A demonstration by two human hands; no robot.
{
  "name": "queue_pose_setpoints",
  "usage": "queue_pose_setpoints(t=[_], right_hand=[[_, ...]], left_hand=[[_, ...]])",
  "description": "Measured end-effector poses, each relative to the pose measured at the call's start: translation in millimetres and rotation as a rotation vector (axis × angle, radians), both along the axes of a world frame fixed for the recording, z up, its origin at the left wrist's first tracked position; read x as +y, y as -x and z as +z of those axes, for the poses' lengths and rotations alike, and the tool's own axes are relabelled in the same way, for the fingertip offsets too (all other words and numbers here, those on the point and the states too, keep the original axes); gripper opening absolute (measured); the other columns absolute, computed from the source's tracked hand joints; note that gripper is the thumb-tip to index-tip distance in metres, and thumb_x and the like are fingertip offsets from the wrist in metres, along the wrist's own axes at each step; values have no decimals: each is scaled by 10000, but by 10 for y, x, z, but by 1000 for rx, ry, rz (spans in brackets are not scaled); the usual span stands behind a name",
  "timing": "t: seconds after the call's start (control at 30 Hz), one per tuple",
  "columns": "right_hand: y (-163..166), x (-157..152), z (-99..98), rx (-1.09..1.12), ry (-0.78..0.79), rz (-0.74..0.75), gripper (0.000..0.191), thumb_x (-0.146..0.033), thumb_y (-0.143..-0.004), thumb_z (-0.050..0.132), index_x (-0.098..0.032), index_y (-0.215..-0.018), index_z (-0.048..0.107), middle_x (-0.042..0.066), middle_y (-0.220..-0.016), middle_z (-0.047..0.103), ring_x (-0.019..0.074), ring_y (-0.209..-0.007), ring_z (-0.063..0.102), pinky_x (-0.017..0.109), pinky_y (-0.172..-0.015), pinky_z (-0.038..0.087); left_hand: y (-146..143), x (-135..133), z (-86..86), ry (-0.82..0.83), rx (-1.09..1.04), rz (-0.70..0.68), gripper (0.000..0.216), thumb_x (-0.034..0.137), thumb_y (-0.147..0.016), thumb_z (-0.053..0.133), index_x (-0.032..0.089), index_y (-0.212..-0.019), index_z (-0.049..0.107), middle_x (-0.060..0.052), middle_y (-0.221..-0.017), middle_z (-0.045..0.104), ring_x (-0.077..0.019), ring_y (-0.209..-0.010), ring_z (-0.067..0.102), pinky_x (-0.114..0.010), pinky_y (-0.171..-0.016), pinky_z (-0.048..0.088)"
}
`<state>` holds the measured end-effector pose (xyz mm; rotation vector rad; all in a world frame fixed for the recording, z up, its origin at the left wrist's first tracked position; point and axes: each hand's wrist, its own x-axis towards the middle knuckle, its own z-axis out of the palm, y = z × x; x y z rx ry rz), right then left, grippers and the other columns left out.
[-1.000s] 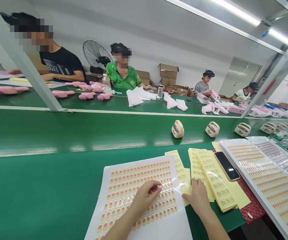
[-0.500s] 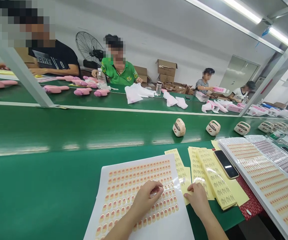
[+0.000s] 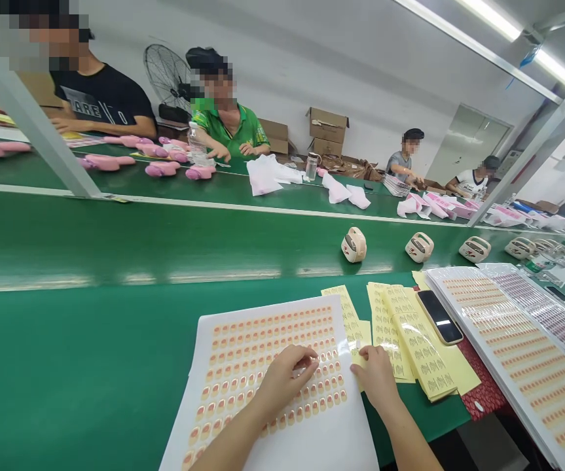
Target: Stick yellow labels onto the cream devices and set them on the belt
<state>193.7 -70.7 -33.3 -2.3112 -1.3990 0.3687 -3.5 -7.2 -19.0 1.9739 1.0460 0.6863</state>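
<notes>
Green belt (image 3: 90, 366) across the whole foreground, with a second green bench (image 3: 174, 190) beyond it, where four seated people work. On the near belt, a white sticker sheet (image 3: 262, 340) carrying rows of small orange-and-cream oval stickers, lying flat directly below the camera. To the right, large clear-covered sheets (image 3: 508, 340) of similar stickers, overlapping toward the belt edge. Between the two, yellow strips (image 3: 410, 340) fanned in a loose pile, printed with fine rows; a dark phone (image 3: 440, 316) lying face up on them. Four open cardboard boxes (image 3: 328, 125) stacked against the far wall, contents not visible. Cream devices (image 3: 353, 244) standing in a row along the belt's middle, well apart from one another. White cloth-like pieces (image 3: 267, 175) and pink items (image 3: 162, 169) spread on the far bench; a clear cup (image 3: 311, 167) standing among them, contents unclear. Left hand (image 3: 285, 376) resting on the sticker sheet, thumb and forefinger pinched close at one sticker in the lower right rows; whether the sticker is lifted cannot be told. Right hand (image 3: 373, 373) at the sheet's right edge, fingers curled and pressed on the margin beside the nearest yellow strip, gripping nothing visibly.
</notes>
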Motion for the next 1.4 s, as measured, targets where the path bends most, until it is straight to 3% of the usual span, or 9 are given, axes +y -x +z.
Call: queue_pose_setpoints(t=[0.17,0.37,0.57,0.7,0.83,1.0,1.13,1.27,1.4], right_hand=[[48,-140,-124,-171,-146,194,345,-175,-832,419,-145,-1162,512,115,-1139,562,251,-1090,516,401,-912,453],[129,-235,-222,-249,0,401,504,-158,-861,341,-52,-1355,336,132,-1382,372,253,-1287,340,394,-1036,374],[-108,217,187,-186,176,557,454,-186,-910,276,-131,-1349,377,102,-1392,364,235,-1286,345,402,-1039,353],[-347,693,404,-275,189,717,501,-34,-826,348,-169,-1295,456,67,-1394,369,183,-1340,233,359,-1109,220],[-362,901,467,-327,147,594,513,-57,-860,305,-104,-1369,335,106,-1418,316,227,-1331,249,413,-1092,237],[-89,517,278,-312,138,460,460,-179,-923,239,-101,-1360,358,159,-1162,571,245,-1038,568,373,-838,496],[78,21,-60,-335,-29,677,489,-303,-876,451,-123,-1328,406,128,-1353,416,277,-1266,361,425,-1017,375],[119,-439,-287,-365,-122,799,523,-357,-865,466,-132,-1329,376,135,-1285,486,280,-1172,450,488,-1007,355],[68,-767,-428,-388,-268,885,515,-452,-842,475,-194,-1284,413,120,-1141,580,253,-1045,536,387,-908,444]], left_hand=[[50,3,-13,-56,79,-14,236,323,-780,496,211,-933,636,-100,-1089,632,-274,-1051,549,-451,-896,456],[326,53,121,-82,483,-156,504,312,-769,520,186,-1256,488,-118,-1400,383,-281,-1300,327,-558,-1072,186],[762,9,312,145,524,-149,581,335,-765,491,199,-1324,407,-65,-1408,370,-247,-1317,286,-496,-1084,182],[872,-72,362,222,471,-106,583,338,-743,505,179,-1301,444,-75,-1389,407,-252,-1284,360,-442,-1061,284],[863,-109,278,200,422,-29,559,410,-772,475,203,-1291,458,-67,-1325,500,-259,-1210,464,-429,-1006,382],[787,-90,71,97,411,-9,526,438,-804,432,216,-1279,468,-57,-1367,446,-260,-1293,341,-486,-1076,248],[718,61,40,12,418,-44,468,420,-813,433,201,-1219,515,-81,-1345,470,-272,-1298,327,-553,-1090,83],[693,279,125,-72,475,76,412,393,-837,386,170,-1135,562,-116,-1245,570,-301,-1262,384,-602,-1062,136],[534,221,171,-229,529,72,390,392,-819,428,152,-1069,607,-157,-1165,614,-336,-1216,439,-599,-1033,234]])
